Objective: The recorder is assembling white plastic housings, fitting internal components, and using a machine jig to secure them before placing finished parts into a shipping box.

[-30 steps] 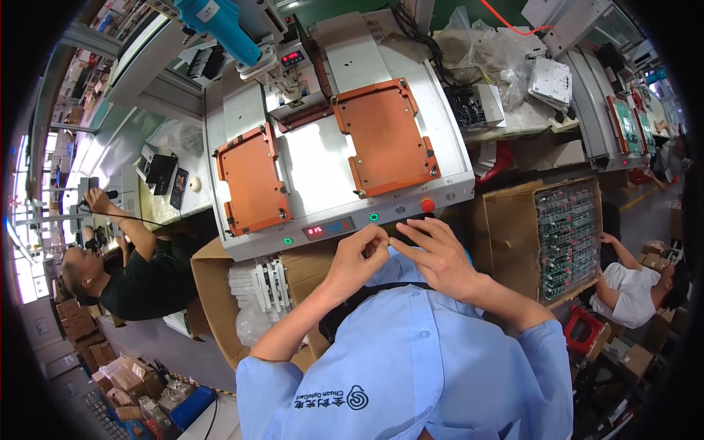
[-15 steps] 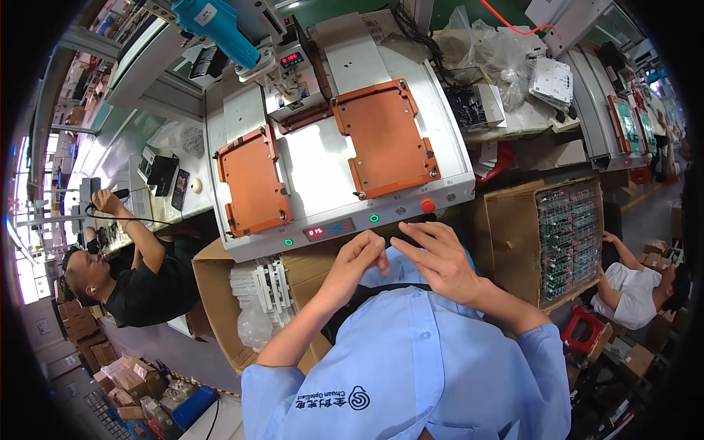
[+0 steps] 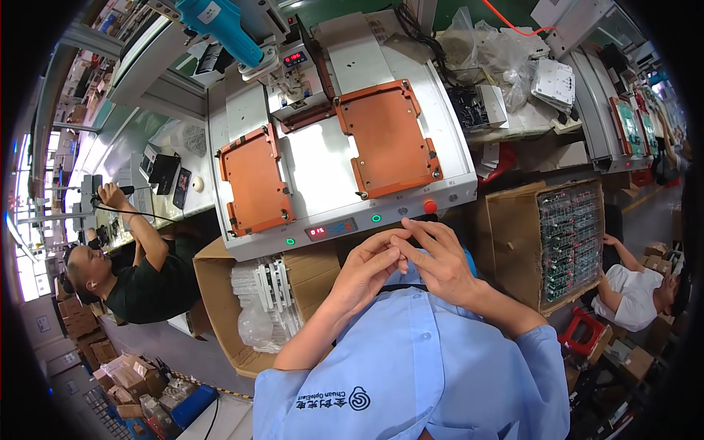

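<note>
Both hands meet in front of my blue shirt, just off the front edge of the machine. My left hand (image 3: 367, 268) has its fingers loosely bent, with a gap between thumb and forefinger. Its fingertips touch those of my right hand (image 3: 443, 265), whose fingers are stretched out and slightly spread. I see no object in either hand, though the meeting fingertips partly cover each other. Beyond them, the pale machine (image 3: 312, 176) carries a left orange fixture plate (image 3: 256, 180) and a larger right orange fixture plate (image 3: 386, 139), neither with a part on it.
A lit control panel (image 3: 330, 229) and red button (image 3: 430, 207) sit on the machine's front. A carton (image 3: 214, 293) of white parts stands left; another carton (image 3: 506, 242) with circuit boards stands right. A blue cylinder (image 3: 224, 33) hangs above. Other people sit left and right.
My hands have come together. The left hand moved right and its fingertips now touch the right hand's. The fixture plates look the same.
</note>
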Tool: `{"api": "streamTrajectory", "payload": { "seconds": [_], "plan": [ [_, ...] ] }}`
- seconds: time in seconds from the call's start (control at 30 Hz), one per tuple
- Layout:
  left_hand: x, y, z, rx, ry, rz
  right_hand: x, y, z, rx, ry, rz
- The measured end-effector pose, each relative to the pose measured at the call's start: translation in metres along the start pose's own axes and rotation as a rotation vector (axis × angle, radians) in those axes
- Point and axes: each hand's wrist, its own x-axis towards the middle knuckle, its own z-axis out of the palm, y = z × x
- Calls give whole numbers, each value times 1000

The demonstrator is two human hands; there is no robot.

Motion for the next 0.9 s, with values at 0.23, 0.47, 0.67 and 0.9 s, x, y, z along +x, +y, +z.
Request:
{"api": "streamTrajectory", "payload": {
  "seconds": [0.23, 0.47, 0.67, 0.9],
  "plan": [
    [-5, 6, 9, 343, 184, 91, 6, 2, -8, -268, -38, -23],
    [-2, 14, -5, 346, 206, -37, 9, 4, -12, -446, -151, -136],
    [-4, 21, -8, 465, 225, -131, 10, 2, -12, -457, -234, -199],
    [2, 11, -20, 427, 202, -108, 13, -2, -10, -412, -322, -219]
  ]
}}
